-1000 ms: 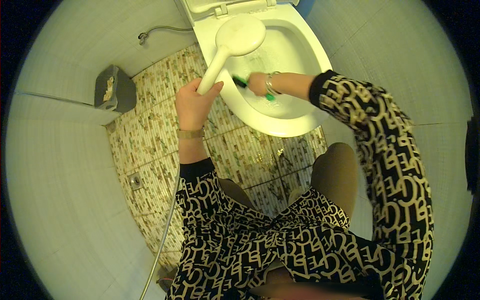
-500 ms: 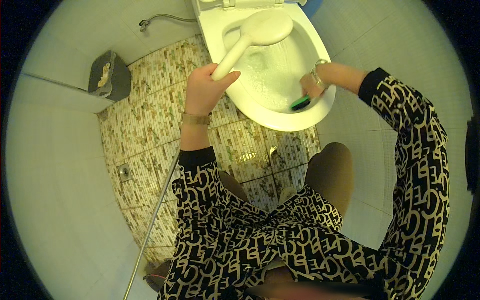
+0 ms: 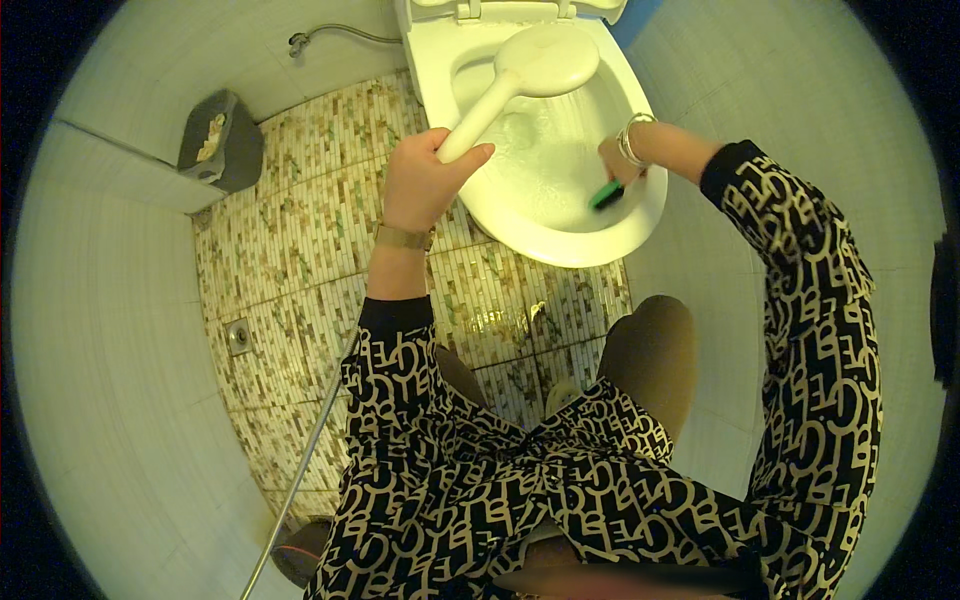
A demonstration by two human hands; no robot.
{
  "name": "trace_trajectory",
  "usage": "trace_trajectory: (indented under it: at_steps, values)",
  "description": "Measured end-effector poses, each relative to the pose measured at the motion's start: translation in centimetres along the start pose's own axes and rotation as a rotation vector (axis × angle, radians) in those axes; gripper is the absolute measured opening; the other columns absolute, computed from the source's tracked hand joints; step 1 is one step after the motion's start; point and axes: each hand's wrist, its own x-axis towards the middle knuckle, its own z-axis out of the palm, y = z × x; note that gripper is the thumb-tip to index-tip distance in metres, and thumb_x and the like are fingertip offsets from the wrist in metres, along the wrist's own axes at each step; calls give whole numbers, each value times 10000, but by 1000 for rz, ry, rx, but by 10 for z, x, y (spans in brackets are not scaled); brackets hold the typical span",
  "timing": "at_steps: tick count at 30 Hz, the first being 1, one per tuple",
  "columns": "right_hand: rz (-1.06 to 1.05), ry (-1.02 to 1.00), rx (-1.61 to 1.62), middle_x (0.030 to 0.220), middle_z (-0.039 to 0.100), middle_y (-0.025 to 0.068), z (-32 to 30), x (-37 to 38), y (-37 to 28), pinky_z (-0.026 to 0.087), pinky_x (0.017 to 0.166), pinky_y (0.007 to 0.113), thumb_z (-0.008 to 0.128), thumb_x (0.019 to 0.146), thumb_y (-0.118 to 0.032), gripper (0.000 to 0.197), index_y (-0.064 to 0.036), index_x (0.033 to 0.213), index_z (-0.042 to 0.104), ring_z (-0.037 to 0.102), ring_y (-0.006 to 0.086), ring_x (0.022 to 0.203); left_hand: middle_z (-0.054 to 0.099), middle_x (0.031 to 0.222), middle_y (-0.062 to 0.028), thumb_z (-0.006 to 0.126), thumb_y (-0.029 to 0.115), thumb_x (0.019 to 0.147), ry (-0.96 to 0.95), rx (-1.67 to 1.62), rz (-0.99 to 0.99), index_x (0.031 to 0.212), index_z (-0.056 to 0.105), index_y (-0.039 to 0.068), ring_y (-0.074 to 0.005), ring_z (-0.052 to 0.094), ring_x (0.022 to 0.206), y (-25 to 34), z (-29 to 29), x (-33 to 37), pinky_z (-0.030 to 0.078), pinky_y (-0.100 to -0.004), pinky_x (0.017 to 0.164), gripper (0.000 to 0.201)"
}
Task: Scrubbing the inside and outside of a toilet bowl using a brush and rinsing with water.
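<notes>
My left hand (image 3: 420, 175) is closed round the handle of a large white shower head (image 3: 545, 62), which it holds over the toilet bowl (image 3: 560, 245). Water runs down inside the bowl. My right hand (image 3: 622, 165) reaches over the right rim, its fingers gripping a green scrub brush (image 3: 606, 195) with dark bristles. The brush lies against the inner wall of the bowl, near the front right. Part of the right hand's grip is hidden by the hand itself.
A grey waste bin (image 3: 228, 145) holding crumpled paper stands by the left wall. A hose nozzle (image 3: 298, 44) hangs at the back wall. Below my left arm runs a metal shower hose (image 3: 305, 460). A floor drain (image 3: 238, 337) is set in the wet, patterned tiles (image 3: 330, 160).
The green brush has moved slightly up along the bowl's inner right wall and turned with my right hand. The shower head stays over the bowl; the whole view has shifted a little.
</notes>
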Motion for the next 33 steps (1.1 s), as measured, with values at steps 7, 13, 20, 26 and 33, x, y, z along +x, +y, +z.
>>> trace_trajectory:
  at_steps: [7, 13, 20, 26, 33]
  values:
    - [602, 667, 153, 985, 681, 134, -26, 20, 54, 540, 728, 375, 611, 813, -129, 176, -42, 939, 698, 670, 269, 891, 555, 536, -31, 747, 317, 713, 120, -124, 6, 697, 642, 2, -100, 487, 467, 1, -1, -3, 389, -282, 452, 333]
    - [520, 619, 23, 954, 651, 130, 3, 8, 29, 527, 761, 392, 496, 860, -57, 280, -46, 1126, 582, 652, 283, 897, 555, 537, -29, 745, 323, 719, 167, -82, 25, 702, 651, 20, -103, 490, 467, -8, -10, -5, 383, -274, 451, 318]
    - [627, 686, -60, 873, 638, 102, 11, -20, 46, 533, 673, 394, 492, 880, -118, 248, -150, 1109, 583, 658, 268, 804, 551, 532, -18, 742, 329, 721, 180, -138, 25, 674, 634, 30, -98, 482, 461, -7, -7, 0, 372, -270, 443, 321]
    - [621, 899, 23, 868, 622, 105, 7, -15, 33, 534, 620, 386, 507, 863, -117, 244, -148, 1088, 597, 657, 270, 736, 537, 522, -13, 742, 336, 717, 187, -112, 2, 678, 639, 33, -101, 470, 451, -7, -11, -3, 365, -276, 437, 323]
    - [362, 472, 95, 941, 664, 180, 11, -10, -21, 539, 746, 376, 535, 811, -65, 191, -23, 949, 661, 663, 295, 875, 531, 518, -18, 740, 341, 710, 186, -96, 16, 671, 639, 33, -109, 464, 448, -11, -9, 1, 362, -282, 439, 326]
